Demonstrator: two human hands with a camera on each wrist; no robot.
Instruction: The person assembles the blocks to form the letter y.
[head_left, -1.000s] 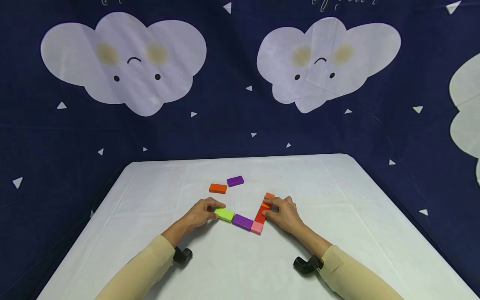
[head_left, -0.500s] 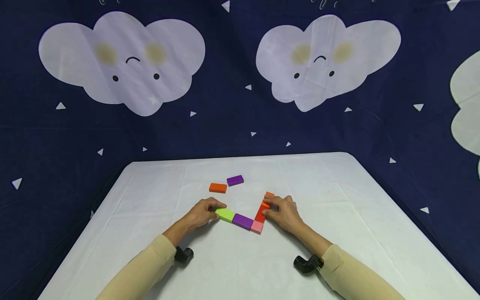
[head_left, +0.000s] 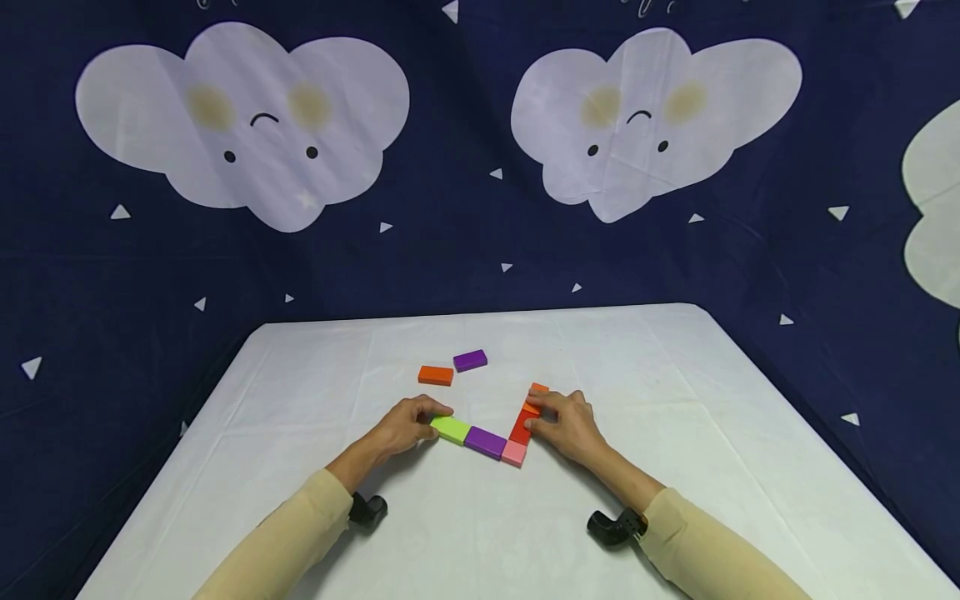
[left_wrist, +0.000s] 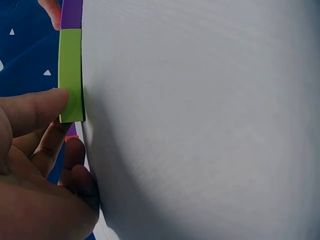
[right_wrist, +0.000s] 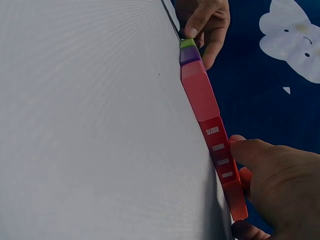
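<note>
A white table (head_left: 675, 467) stands against a dark blue backdrop (head_left: 465, 242) printed with small white triangles. Two pale smiling clouds (head_left: 240, 125) hang at eleven and one o'clock. On the tabletop toward twelve o'clock lie a loose orange block (head_left: 436, 376) and a loose purple block (head_left: 470, 361), near each other.

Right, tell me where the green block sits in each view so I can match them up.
Head: the green block lies at centre, at the left end of the row, under the left hand.
Left wrist: upper left, a tall strip under the thumb.
Right wrist: a small patch at top centre.
Shared landmark: the purple block butting against it.
</note>
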